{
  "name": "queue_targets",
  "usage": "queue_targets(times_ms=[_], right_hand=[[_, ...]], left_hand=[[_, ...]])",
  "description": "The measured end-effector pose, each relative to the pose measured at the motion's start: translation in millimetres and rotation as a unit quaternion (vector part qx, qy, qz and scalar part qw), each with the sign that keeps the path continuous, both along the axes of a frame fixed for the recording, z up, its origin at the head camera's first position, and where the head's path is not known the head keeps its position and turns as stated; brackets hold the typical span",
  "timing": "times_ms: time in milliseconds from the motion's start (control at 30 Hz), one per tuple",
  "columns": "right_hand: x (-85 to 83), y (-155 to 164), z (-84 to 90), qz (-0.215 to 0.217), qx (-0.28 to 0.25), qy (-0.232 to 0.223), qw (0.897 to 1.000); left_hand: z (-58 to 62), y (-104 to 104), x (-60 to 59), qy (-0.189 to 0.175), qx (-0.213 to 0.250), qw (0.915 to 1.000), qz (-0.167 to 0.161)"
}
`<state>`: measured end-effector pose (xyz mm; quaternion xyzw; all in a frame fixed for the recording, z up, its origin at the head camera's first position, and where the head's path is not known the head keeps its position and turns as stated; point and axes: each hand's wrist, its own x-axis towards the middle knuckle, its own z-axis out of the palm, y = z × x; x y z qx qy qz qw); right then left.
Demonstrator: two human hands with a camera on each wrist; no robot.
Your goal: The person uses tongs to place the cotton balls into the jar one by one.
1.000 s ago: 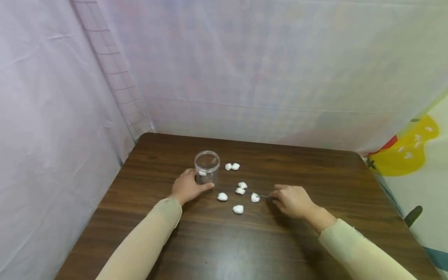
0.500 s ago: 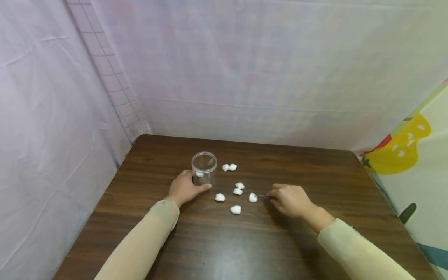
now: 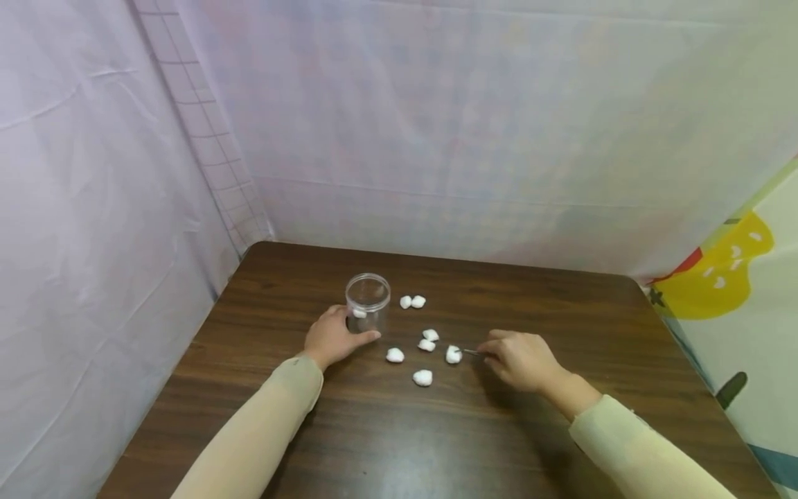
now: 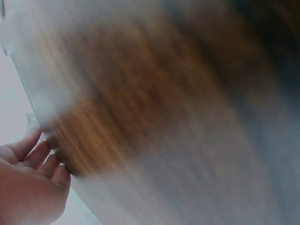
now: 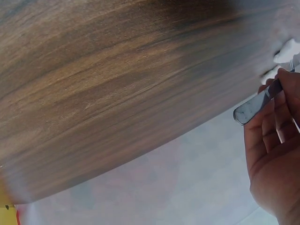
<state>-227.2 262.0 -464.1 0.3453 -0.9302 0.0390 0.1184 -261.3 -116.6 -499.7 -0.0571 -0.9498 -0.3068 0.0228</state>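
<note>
A clear, open-topped plastic jar (image 3: 369, 294) stands upright on the table, with a white cotton ball (image 3: 359, 313) inside near its left wall. My left hand (image 3: 335, 337) holds the jar's lower part between thumb and fingers. In my right hand (image 3: 519, 357) I pinch a pair of metal tweezers (image 5: 253, 108), whose flat rounded end shows in the right wrist view. The tips touch a cotton ball (image 3: 453, 355) on the table; whether they squeeze it is too small to tell. Between the hands lie several more, among them a near cotton ball (image 3: 422, 378) and a left one (image 3: 395, 355).
The dark wood-grain table (image 3: 386, 443) carries everything. Two cotton balls (image 3: 412, 302) lie side by side right of the jar, and another touching pair (image 3: 429, 339) sits nearer. White curtains (image 3: 449, 138) hang behind the table and on its left.
The head view shifts slightly. Both hands, the jar and the cotton balls stay in place, and the tweezers remain at the same cotton ball.
</note>
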Motion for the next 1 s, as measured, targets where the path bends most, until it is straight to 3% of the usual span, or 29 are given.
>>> queue_targets(times_ms=[600,800,1000], right_hand=[[-3.3,3.8,5.7,0.014,-0.018,0.032,0.999],[-8.7,8.8,20.3,0.019,-0.021,0.043,0.999],[-24.5,1.6,45.8,0.027,-0.018,0.056,0.998]], left_hand=[[0.9,4.2,0.3,-0.006,-0.003,1.0000,0.003],[3.1,16.0,-4.0,-0.006,-0.004,1.0000,-0.005],[-1.6,23.9,-8.7,0.000,-0.018,0.9998,-0.011]])
